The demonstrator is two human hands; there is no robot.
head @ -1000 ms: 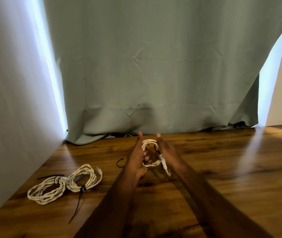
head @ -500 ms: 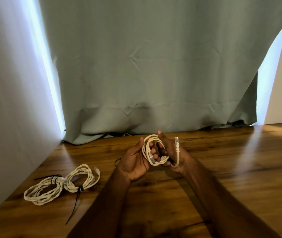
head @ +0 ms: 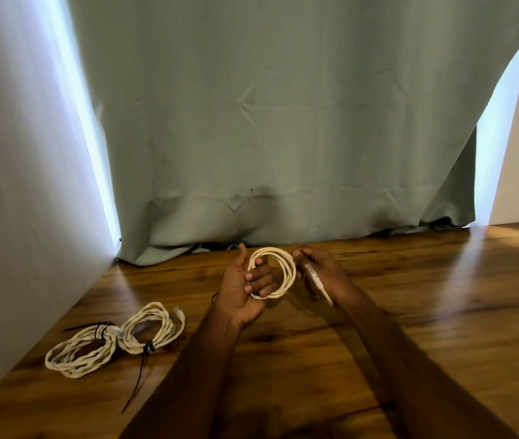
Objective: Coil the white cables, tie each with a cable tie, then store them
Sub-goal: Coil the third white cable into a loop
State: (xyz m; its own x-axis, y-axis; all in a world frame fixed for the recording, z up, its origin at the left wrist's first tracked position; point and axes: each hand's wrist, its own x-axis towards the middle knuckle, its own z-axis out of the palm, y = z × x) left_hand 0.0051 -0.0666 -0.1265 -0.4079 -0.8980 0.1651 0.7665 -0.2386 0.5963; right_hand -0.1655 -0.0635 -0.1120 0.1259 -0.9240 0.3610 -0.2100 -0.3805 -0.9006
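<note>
Head view: left hand [head: 242,288] is gripping the white cable coil [head: 272,272], fingers curled through its loops; right hand [head: 318,270], right of the coil, is pinching the loose plug end [head: 316,280]. Coiling step nearly finished, judging by the short tail; next comes a cable tie, one lying just left of the coil [head: 214,297].

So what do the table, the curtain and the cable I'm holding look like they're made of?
Table: looks like wood with a glossy finish; brown grain lines and bright window glare show.
Curtain: soft matte grey-green fabric; it creases and bunches at the table's back edge.
Cable, coiled in the left hand, its end in the right hand: cream-white, smooth, probably plastic-jacketed, though that is hard to confirm.
</note>
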